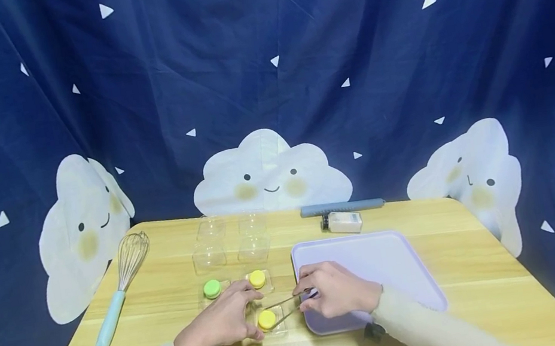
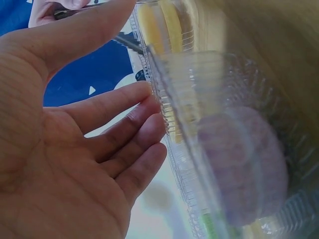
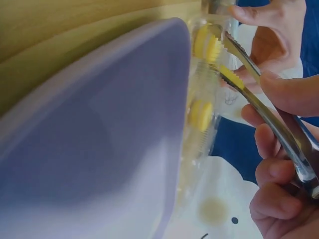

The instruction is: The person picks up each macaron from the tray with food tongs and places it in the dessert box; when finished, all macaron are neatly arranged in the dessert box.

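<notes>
My left hand (image 1: 223, 324) (image 2: 75, 164) lies beside a small clear plastic box (image 1: 273, 322) (image 2: 199, 94), with its fingertips (image 2: 149, 107) against the box's rim and its thumb reaching over the top. My right hand (image 1: 338, 296) (image 3: 279, 164) pinches metal tongs (image 1: 285, 308) (image 3: 259, 94). The tong tips sit on either side of a yellow macaron (image 1: 267, 319) (image 3: 207, 44) in that box. A second yellow macaron (image 1: 257, 278) (image 3: 202, 113) and a green one (image 1: 212, 288) lie in clear boxes just behind. A blurred purple macaron (image 2: 244, 169) shows in a box close to the left wrist camera.
A lavender tray (image 1: 378, 260) (image 3: 99, 129) lies under and right of my right hand. Empty clear boxes (image 1: 231, 242) stand further back. A whisk (image 1: 120, 285) with a light blue handle lies at the left. A grey rod (image 1: 343, 207) and a small bottle (image 1: 342, 222) rest at the back edge.
</notes>
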